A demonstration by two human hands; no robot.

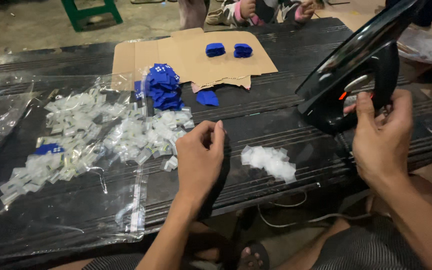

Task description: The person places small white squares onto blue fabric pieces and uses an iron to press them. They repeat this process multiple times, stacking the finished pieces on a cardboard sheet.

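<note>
Table [276,125], cardboard [191,55] at back, packet heap [101,135] left (on plastic sheet [66,215]), iron [356,70] right, 2 stacks [229,50] on cardboard

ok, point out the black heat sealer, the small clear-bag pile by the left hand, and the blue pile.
black heat sealer [361,55], head view, raised arm.
small clear-bag pile [270,162], head view, centre.
blue pile [164,89], head view, middle of the stack.

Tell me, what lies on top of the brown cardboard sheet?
Two small blue stacks lie on the cardboard. A bigger blue pile overlaps its near edge. What is beneath the cardboard is hidden.
</note>
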